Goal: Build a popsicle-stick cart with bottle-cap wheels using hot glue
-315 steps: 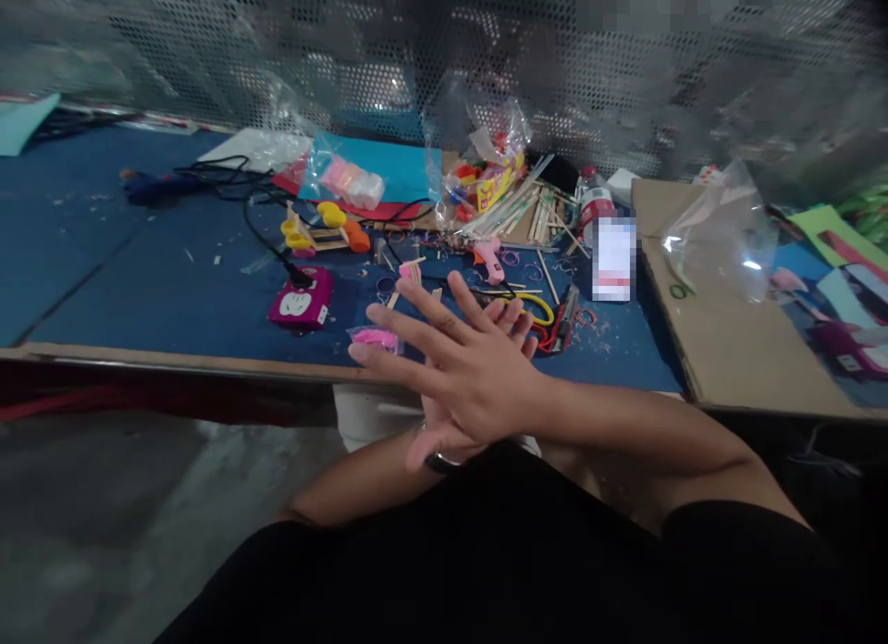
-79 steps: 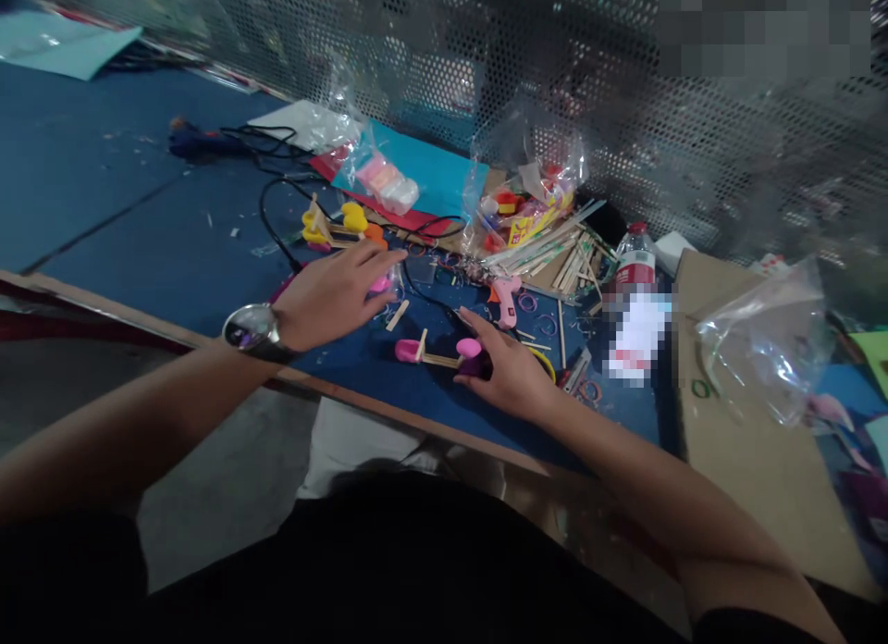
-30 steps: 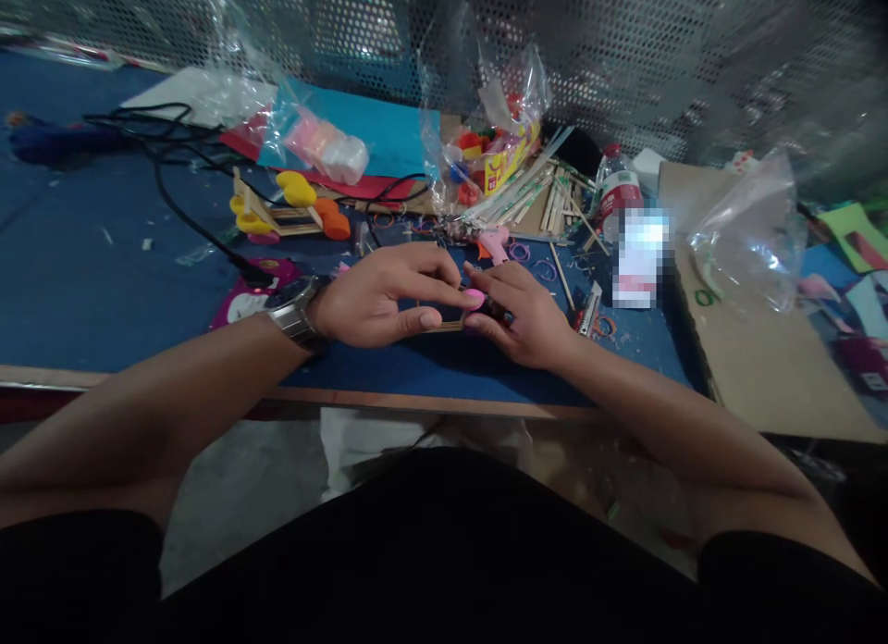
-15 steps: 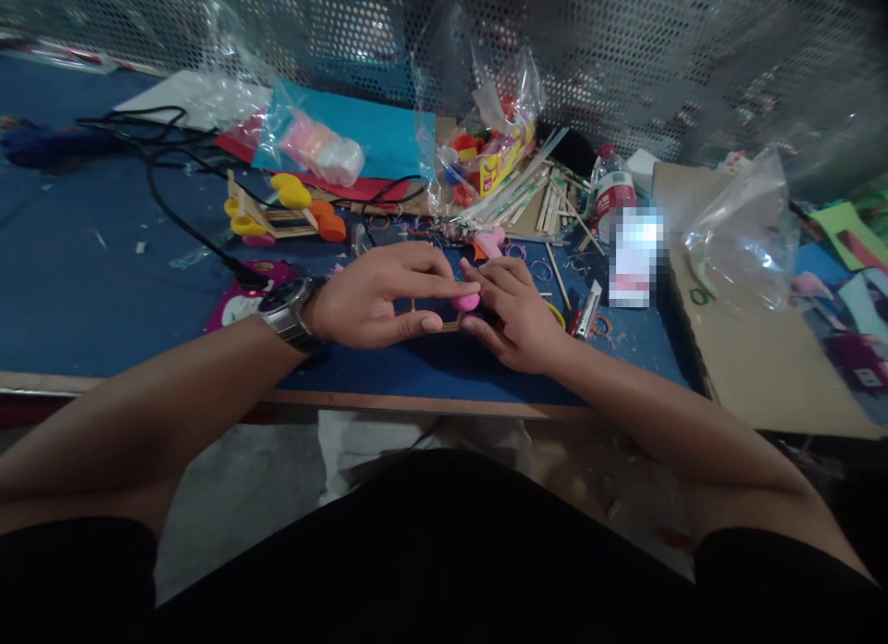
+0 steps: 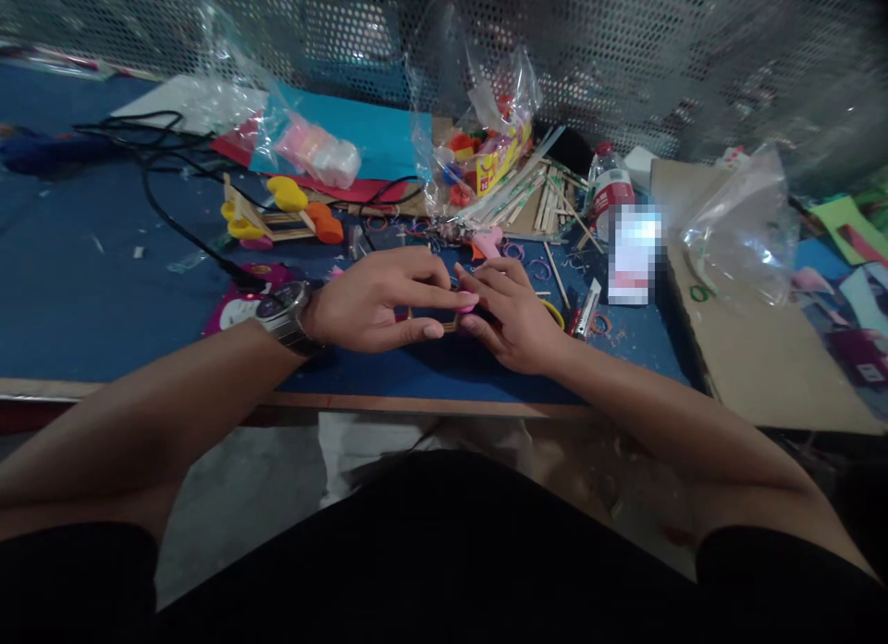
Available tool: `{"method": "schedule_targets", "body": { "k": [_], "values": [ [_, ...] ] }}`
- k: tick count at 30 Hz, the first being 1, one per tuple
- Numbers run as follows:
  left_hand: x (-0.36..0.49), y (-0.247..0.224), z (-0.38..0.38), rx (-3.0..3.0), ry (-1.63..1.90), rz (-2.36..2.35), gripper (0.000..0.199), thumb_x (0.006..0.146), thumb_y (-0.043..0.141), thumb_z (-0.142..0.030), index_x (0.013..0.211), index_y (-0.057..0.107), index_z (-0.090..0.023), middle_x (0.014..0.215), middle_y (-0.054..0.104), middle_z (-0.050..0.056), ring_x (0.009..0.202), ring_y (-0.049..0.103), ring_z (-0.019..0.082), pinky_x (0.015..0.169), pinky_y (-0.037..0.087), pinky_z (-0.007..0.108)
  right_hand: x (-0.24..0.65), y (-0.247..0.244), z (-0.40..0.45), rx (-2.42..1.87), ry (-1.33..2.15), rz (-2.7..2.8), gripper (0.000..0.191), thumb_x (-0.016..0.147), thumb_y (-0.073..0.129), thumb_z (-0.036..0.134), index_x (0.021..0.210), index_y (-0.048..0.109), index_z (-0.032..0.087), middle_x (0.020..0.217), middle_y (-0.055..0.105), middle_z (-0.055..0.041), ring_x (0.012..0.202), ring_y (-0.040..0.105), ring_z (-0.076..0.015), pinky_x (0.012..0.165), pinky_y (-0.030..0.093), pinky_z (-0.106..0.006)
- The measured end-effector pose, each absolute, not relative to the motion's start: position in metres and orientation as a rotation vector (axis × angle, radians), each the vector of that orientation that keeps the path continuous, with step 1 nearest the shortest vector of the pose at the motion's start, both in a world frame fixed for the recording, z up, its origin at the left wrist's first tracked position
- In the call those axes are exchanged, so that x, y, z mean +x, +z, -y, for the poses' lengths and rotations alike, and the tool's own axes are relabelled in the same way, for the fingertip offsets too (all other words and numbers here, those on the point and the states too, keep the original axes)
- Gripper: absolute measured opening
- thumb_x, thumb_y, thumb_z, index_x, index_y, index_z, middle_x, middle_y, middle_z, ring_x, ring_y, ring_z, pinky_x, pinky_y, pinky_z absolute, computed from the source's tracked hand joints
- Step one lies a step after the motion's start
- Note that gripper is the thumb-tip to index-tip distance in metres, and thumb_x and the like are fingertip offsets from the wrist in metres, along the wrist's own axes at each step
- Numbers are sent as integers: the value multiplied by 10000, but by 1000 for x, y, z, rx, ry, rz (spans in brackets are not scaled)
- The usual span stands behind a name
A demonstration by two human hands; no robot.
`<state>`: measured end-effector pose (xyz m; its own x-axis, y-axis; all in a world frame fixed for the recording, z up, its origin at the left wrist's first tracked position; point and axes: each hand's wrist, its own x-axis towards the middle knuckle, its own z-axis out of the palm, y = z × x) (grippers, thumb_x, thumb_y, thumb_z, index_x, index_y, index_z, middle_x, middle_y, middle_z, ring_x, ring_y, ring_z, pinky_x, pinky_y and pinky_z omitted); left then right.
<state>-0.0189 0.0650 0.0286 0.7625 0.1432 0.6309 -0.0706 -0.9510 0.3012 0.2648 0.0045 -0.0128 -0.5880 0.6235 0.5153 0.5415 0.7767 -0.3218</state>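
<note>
A small pink clay piece point(image 5: 466, 302) sits between my hands above the table, partly covered by fingers. My left hand point(image 5: 381, 302) has its index finger stretched over the clay, the fingertip pressing its top; the thumb is straight and apart, beside a thin wooden stick frame point(image 5: 450, 324). My right hand point(image 5: 517, 318) is closed at the clay's right side, with thumb and fingers curled around it and the frame's end. Most of the frame is hidden under both hands. Behind the right hand lies a pink glue gun point(image 5: 488, 241).
A stick model point(image 5: 277, 223) with yellow and orange clay rounds stands back left, near a purple box point(image 5: 236, 303) and black cable point(image 5: 173, 204). To the right are a utility knife point(image 5: 588, 307), phone point(image 5: 631, 255), bottle point(image 5: 610, 191) and cardboard point(image 5: 756, 348). Wooden sticks point(image 5: 551, 200) lie behind.
My left index finger has come down further over the pink clay, so less of it shows. My right hand has stayed nearly in place.
</note>
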Motion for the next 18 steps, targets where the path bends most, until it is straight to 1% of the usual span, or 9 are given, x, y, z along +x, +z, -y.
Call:
{"method": "schedule_targets", "body": {
  "k": [3, 6, 12, 14, 16, 18],
  "values": [
    [-19, 29, -65, 2668, 978, -60, 499, 1191, 622, -583, 1510, 821, -255, 1136, 848, 137, 1038, 796, 243, 952, 631, 359, 264, -13, -5, -868, 177, 2326, 711, 1203, 517, 607, 1809, 505, 234, 1404, 753, -186, 1340, 598, -390, 1222, 529, -704],
    [-19, 29, -65, 2674, 973, -61, 558, 1193, 598, -614, 1570, 784, -246, 1150, 848, 146, 1039, 796, 251, 945, 634, 368, 264, -13, -5, -875, 195, 2321, 690, 1199, 530, 611, 1784, 546, 247, 1394, 760, -178, 1327, 606, -390, 1216, 532, -702],
    [-19, 28, -65, 2663, 961, -97, 493, 1174, 638, -612, 1461, 853, -275, 1075, 850, 124, 972, 793, 241, 924, 635, 367, 263, -14, -6, -802, 188, 2303, 638, 1209, 552, 553, 1763, 568, 236, 1378, 775, -171, 1314, 616, -370, 1200, 548, -660],
    [-19, 28, -64, 2665, 978, -90, 524, 1186, 610, -620, 1518, 822, -275, 1096, 853, 126, 981, 795, 239, 922, 632, 361, 263, -12, -6, -822, 201, 2313, 625, 1207, 541, 578, 1727, 602, 236, 1387, 772, -173, 1321, 619, -373, 1205, 546, -662],
    [-19, 28, -63, 2665, 1012, -104, 581, 1190, 598, -628, 1610, 757, -260, 1155, 861, 140, 1008, 799, 242, 916, 628, 359, 263, -10, -6, -841, 216, 2320, 607, 1202, 535, 604, 1656, 656, 220, 1395, 771, -185, 1328, 624, -383, 1207, 545, -671],
    [-20, 29, -62, 2649, 1056, -150, 587, 1184, 622, -617, 1628, 741, -252, 1175, 867, 145, 1009, 800, 244, 901, 622, 357, 263, -6, -5, -836, 225, 2310, 561, 1199, 542, 596, 1562, 704, 199, 1386, 776, -199, 1315, 639, -387, 1189, 556, -667]
  ]
}}
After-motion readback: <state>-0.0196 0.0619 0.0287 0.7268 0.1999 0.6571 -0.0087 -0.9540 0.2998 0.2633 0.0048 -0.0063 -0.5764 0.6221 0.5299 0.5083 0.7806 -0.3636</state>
